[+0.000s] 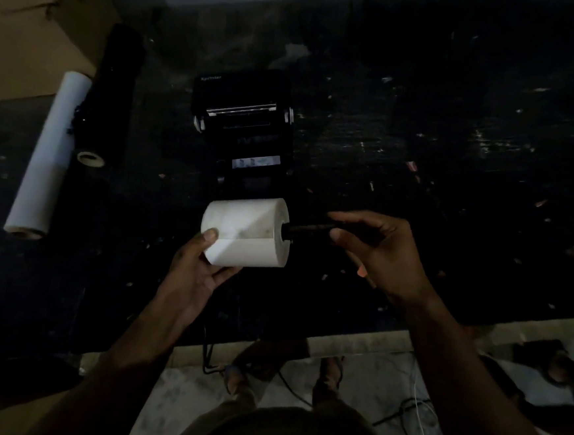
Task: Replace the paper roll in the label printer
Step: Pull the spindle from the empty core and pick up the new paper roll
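Observation:
A white paper roll point(248, 231) is held just above the dark table, in front of the black label printer point(243, 124). My left hand point(195, 272) grips the roll's left end, thumb on top. A black spindle point(309, 227) sticks out of the roll's core on the right side. My right hand point(375, 251) pinches the outer end of that spindle between thumb and fingers. The printer stands with its lid raised, a metal bar showing across its opening.
A long white roll point(48, 154) and a long black roll point(111, 100) lie at the table's left. A cardboard box point(26, 25) stands at the far left. The worn black table point(422, 142) has its front edge near my body; cables point(414, 409) lie on the floor below.

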Available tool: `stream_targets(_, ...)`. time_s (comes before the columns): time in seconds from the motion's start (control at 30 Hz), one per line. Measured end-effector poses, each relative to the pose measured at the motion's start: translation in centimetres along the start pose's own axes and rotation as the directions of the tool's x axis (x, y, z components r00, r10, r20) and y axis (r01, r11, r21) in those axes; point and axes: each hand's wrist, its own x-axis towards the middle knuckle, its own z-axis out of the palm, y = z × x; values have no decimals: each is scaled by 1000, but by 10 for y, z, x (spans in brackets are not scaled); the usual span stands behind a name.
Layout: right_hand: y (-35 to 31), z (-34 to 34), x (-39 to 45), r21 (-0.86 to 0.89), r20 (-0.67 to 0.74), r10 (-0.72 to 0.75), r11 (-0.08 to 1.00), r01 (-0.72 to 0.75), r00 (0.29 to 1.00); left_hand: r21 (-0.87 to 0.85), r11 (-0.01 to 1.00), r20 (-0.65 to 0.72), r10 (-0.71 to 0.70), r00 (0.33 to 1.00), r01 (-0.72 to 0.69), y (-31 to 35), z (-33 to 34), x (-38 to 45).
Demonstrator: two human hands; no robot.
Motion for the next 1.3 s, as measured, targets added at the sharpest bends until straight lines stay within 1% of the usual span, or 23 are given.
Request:
stream_targets(0.1,4,19,1,-58,9,-53,997,53,999,-35,999,1,-15,1000,15,-6,2,-2)
stream_targets(0.23,7,51,-4,96,-112,32,995,-21,993,-39,999,28,-7,1000,8,-11,2,-5)
stream_targets(0.3,12,65,-9,93,-127,51,995,-40,991,-31,999,24,-21,999,22,-13,-1,-4)
stream_targets(0.4,22,75,-15,69,-161,43,997,-33,986,-14,998,10,-53,999,53,-15,-7,-4)
stream_targets(0.53,38,60,-19,-62,-140,-50,997,42,989,-4,996,16,-86,996,86,-17,-10,-2)
stream_targets(0.6,55,31,-18,-137,-208,-23,990,-6,978,-16,996,50,-84,995,85,-18,-10,-1)
stream_targets(0.63,69,11,-18,-192,-262,16,979,-68,965,-8,996,65,-85,994,86,-18,-10,-1)
stream_targets(0.67,85,-11,-19,-266,-306,55,954,-141,950,-4,996,70,-87,994,87,-18,-9,-1)
stream_targets(0.7,102,-35,-19,-391,-334,93,892,-227,938,-14,996,83,-85,993,87,-17,-9,-2)
stream_targets(0.73,120,-56,-20,-539,-331,121,790,-293,936,-24,996,94,-88,992,90,-17,-7,-3)
stream_targets(0.77,138,-75,-22,-668,-304,178,660,-343,936,-37,995,97,-83,992,87,-16,-5,-4)
stream_targets(0.8,155,-90,-25,-764,-264,236,541,-352,935,-37,996,89,-80,993,83,-16,-3,-5)
stream_targets(0.83,167,-99,-29,-828,-210,283,458,-325,936,-33,996,85,-76,993,79,-16,-2,-5)
stream_targets(0.87,183,-106,-33,-867,-155,305,414,-278,940,-26,997,78,-72,994,74,-16,0,-6)
stream_targets(0.9,191,-108,-35,-885,-117,309,399,-240,944,-28,997,77,-63,995,65,-16,2,-6)
stream_targets(0.97,200,-104,-36,-887,-95,274,412,-206,957,-32,998,72,-59,996,62,-17,3,-5)
stream_targets(1.07,199,-99,-27,-897,-43,142,430,-101,989,-48,995,44,-80,996,82,-19,2,-3)
stream_targets(1.13,200,-102,-20,-893,-46,134,439,-101,990,-29,997,47,-65,997,66,-18,3,-4)
stream_targets(1.2,204,-107,-14,-890,-54,163,439,-122,985,-21,998,106,-58,993,61,-18,5,-4)
stream_targets(1.3,204,-111,-9,-865,-119,213,458,-207,970,-31,997,139,-67,988,72,-19,4,-2)
